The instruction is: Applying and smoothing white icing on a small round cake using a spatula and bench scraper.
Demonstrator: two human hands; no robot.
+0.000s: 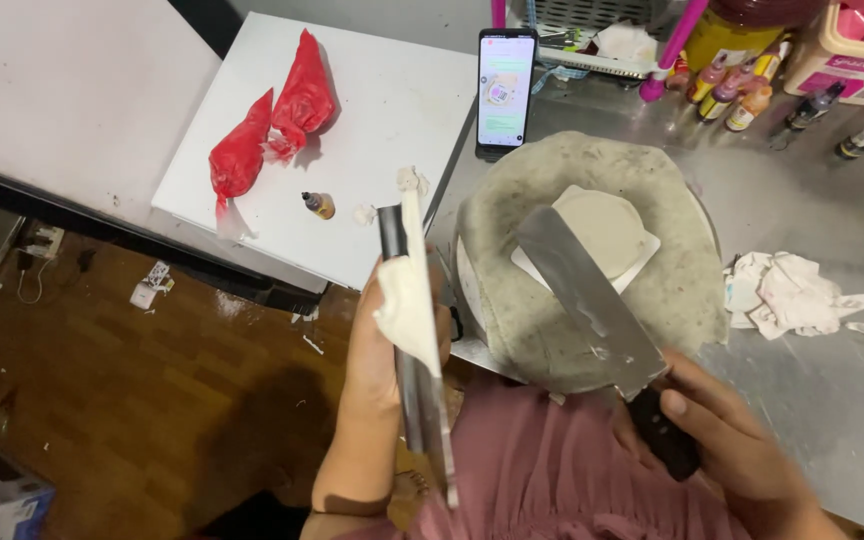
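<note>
My left hand (372,350) grips a long metal scraper (422,330) held upright, its blade smeared with white cream. My right hand (727,440) holds the black handle of a broad knife (587,295), whose blade lies angled over a round turntable (562,330) covered with a grey cloth. On the turntable rests a pale round disc on a white square board (607,230). The knife's tip reaches the disc's left edge.
Two red piping bags (272,125) and a small bottle (318,205) lie on a white board (392,110) at left. A lit phone (505,88) leans behind the turntable. Crumpled tissues (787,295) lie on the steel table; colouring bottles (732,90) stand at the back right.
</note>
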